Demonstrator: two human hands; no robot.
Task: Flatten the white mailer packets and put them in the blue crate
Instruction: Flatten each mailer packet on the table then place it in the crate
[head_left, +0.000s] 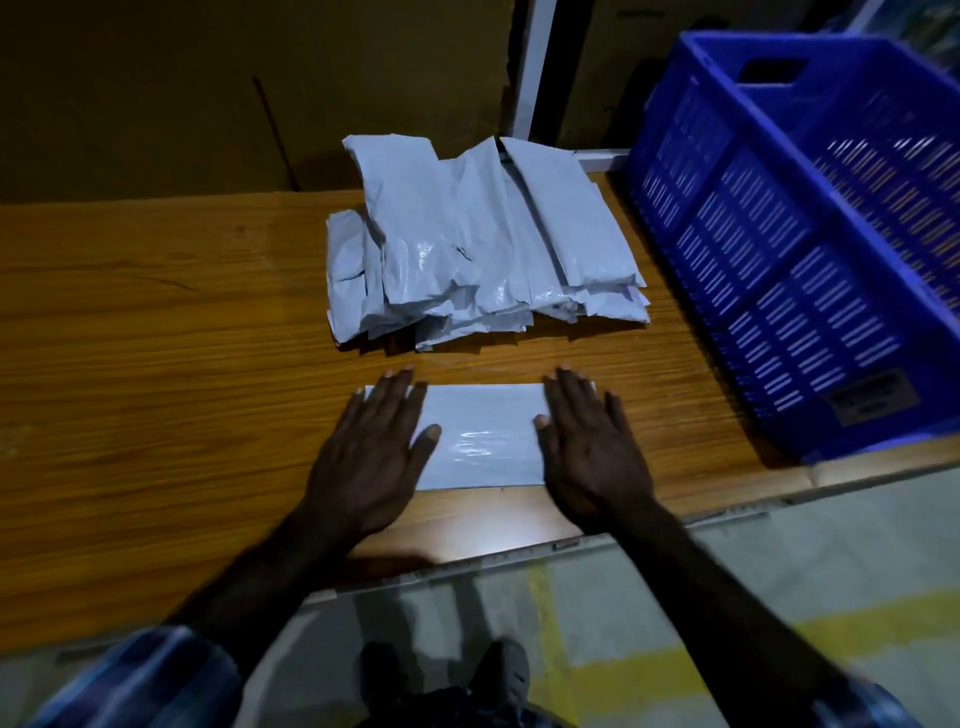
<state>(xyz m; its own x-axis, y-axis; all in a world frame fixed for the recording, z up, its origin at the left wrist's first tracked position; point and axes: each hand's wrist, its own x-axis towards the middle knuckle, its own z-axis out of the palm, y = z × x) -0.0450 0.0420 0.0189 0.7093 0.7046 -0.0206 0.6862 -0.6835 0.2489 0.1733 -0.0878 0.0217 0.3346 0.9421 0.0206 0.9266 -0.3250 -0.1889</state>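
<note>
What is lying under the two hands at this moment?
One flat white packet lies on the wooden table, pressed by the left hand and right hand. Its two ends are covered by the hands.

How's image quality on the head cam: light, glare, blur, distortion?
Head view: dim overall, with the upper-left background nearly black; glare patches on the flat mailer between the left hand and right hand and on the mailer pile; motion blur on the blue crate and lower edges; wide-angle bending of the table edge.
</note>
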